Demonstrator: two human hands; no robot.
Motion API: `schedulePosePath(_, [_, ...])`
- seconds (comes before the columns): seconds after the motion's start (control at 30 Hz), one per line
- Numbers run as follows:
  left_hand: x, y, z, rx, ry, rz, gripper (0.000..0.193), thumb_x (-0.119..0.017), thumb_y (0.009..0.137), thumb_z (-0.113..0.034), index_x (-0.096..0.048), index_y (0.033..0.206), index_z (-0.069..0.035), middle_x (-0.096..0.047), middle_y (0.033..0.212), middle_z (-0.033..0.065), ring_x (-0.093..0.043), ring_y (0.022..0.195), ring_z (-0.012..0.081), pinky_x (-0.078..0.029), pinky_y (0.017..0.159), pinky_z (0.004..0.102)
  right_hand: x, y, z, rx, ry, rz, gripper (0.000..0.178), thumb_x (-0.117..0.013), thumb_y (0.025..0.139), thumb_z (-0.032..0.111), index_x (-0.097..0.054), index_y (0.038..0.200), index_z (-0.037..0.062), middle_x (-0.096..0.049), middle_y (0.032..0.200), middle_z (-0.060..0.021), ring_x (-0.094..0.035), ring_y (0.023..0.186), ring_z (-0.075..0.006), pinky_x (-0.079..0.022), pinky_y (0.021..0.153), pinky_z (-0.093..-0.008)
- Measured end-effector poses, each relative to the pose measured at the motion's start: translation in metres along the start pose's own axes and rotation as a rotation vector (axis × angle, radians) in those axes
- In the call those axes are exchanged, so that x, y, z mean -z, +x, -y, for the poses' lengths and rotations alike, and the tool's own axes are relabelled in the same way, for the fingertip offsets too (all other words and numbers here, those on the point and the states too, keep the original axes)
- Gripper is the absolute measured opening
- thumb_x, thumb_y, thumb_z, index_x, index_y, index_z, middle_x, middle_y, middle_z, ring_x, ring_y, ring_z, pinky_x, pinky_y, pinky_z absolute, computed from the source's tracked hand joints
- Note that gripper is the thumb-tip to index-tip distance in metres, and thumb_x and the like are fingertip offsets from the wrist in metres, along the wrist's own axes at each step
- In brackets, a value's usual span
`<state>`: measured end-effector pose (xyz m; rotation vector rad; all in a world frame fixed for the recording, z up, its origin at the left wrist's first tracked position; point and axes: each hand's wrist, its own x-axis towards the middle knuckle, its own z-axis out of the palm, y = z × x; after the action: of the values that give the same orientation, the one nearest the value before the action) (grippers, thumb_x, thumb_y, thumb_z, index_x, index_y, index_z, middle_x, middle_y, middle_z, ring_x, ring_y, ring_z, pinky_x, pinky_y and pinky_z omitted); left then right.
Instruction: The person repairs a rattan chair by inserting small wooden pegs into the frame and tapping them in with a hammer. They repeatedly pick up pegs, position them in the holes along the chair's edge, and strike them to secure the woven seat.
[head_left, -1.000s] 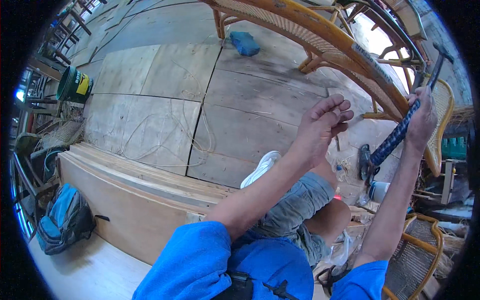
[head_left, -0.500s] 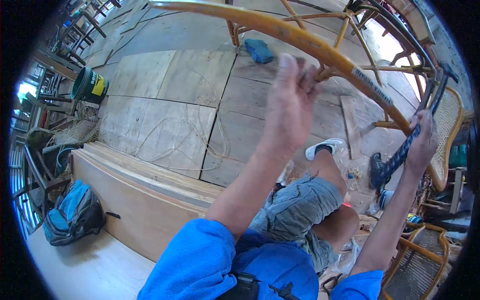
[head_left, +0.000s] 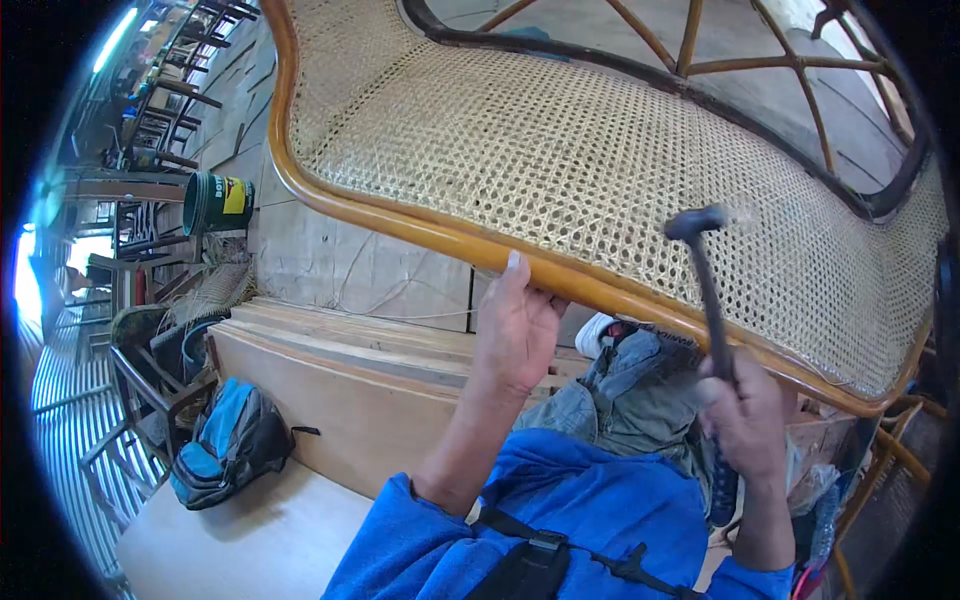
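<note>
A rattan chair with a woven cane panel (head_left: 520,140) and a glossy brown rim (head_left: 420,232) fills the upper right, tilted across in front of me. My left hand (head_left: 520,330) grips the near rim, thumb on its upper side and fingers curled beneath, partly hidden. In my right hand (head_left: 748,415) is a hammer (head_left: 706,290), held by its dark handle. Its head is raised over the cane near the rim, apart from it as far as I can see. Past the panel's dark inner edge, thin rattan struts (head_left: 690,40) show.
A stack of plywood boards (head_left: 330,370) lies left of my legs. A blue and grey backpack (head_left: 225,445) rests on a pale board beside it. Farther left are a dark green bucket (head_left: 215,203) and several wooden chair frames (head_left: 150,385). More rattan furniture (head_left: 885,465) stands at lower right.
The chair has been turned, so its cane panel now faces me instead of its frame. My left hand has closed on the rim. The hammer has swung inward from the far right.
</note>
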<state>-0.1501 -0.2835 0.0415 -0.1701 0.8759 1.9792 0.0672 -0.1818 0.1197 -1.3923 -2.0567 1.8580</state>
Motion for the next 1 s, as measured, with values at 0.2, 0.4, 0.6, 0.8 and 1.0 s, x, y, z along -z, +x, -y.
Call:
schedulePosePath(0.2, [0.034,-0.005,0.015,-0.01,0.123,-0.029,0.035,-0.05,0.092,-0.029,-0.046,0.12,-0.008,-0.054,0.117,0.0075,-0.051,0.11,0.0208,-0.042,0.095,0.0385,-0.027,0.012,-0.001,0.002,-0.061,0.135,0.025,-0.056,0.086,0.023,-0.051,0.095,-0.0001,-0.05,0.068,-0.0162,-0.051,0.06,-0.0278,-0.043,0.059,-0.0353])
schedulePosePath(0.4, [0.044,-0.008,0.016,0.133,0.102,-0.082,0.035,-0.056,0.09,-0.029,-0.046,0.114,-0.006,-0.056,0.11,0.0073,-0.055,0.102,0.0202,-0.047,0.087,0.0385,-0.046,0.016,-0.013,0.116,-0.288,0.127,0.026,-0.051,0.09,0.026,-0.048,0.094,0.0003,-0.052,0.072,-0.022,-0.056,0.071,-0.0412,-0.043,0.062,-0.0425])
schedulePosePath(0.6, [0.038,-0.01,0.017,0.107,0.092,-0.084,0.033,-0.056,0.09,-0.033,-0.05,0.109,-0.006,-0.059,0.103,0.007,-0.058,0.095,0.0193,-0.049,0.082,0.0362,-0.051,0.011,-0.011,0.222,-0.278,0.03,0.025,-0.05,0.091,0.025,-0.047,0.093,0.0002,-0.053,0.072,-0.0227,-0.055,0.069,-0.0428,-0.043,0.06,-0.044])
schedulePosePath(0.8, [0.044,-0.011,0.018,0.103,0.171,-0.075,0.037,-0.05,0.092,-0.036,-0.049,0.117,-0.01,-0.056,0.114,0.0064,-0.054,0.105,0.0203,-0.046,0.087,0.0394,-0.057,0.014,-0.02,0.131,-0.4,0.104,0.022,-0.053,0.089,0.022,-0.046,0.092,0.0008,-0.052,0.068,-0.021,-0.054,0.065,-0.0423,-0.042,0.057,-0.045])
schedulePosePath(1.0, [0.038,-0.01,0.022,0.06,0.117,-0.079,0.03,-0.054,0.091,-0.033,-0.053,0.104,-0.006,-0.06,0.103,0.0076,-0.059,0.095,0.0198,-0.05,0.082,0.0376,-0.053,0.006,-0.006,0.216,-0.271,0.008,0.022,-0.054,0.088,0.021,-0.045,0.089,0.0011,-0.053,0.068,-0.0233,-0.054,0.065,-0.0437,-0.041,0.056,-0.0478])
